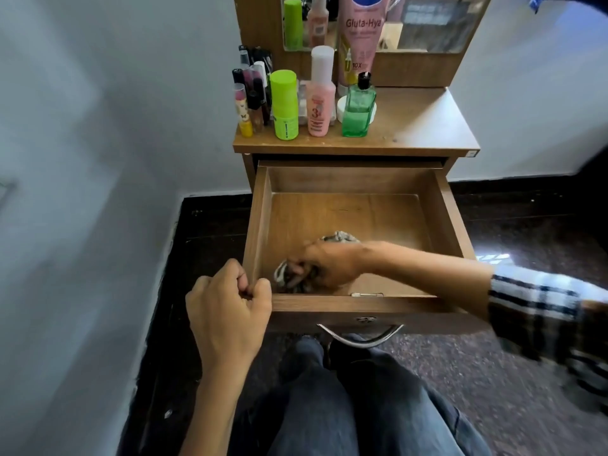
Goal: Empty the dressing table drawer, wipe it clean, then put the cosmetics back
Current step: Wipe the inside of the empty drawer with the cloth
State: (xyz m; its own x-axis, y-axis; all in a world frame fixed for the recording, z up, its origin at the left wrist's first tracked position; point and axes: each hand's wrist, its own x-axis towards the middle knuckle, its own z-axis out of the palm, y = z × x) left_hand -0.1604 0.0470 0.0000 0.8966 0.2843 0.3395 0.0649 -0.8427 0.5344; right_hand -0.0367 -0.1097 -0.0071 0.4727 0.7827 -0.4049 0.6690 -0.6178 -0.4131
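Observation:
The wooden drawer [388,218] is pulled out and holds only a crumpled grey patterned cloth [339,237]. My right hand [329,264] is shut on the cloth and presses it onto the drawer floor at the front left. My left hand [230,307] grips the drawer's front left corner. On the dressing table top [424,126] stand the cosmetics: a lime green bottle [284,105], a pink bottle [320,93], a green glass bottle [359,108], a large pink lotion tube [362,34] and several lipsticks [250,93].
A mirror [427,21] rises behind the table top. A metal handle [360,337] curves under the drawer front, just above my knees. A white wall runs along the left, and dark floor lies on both sides of the table.

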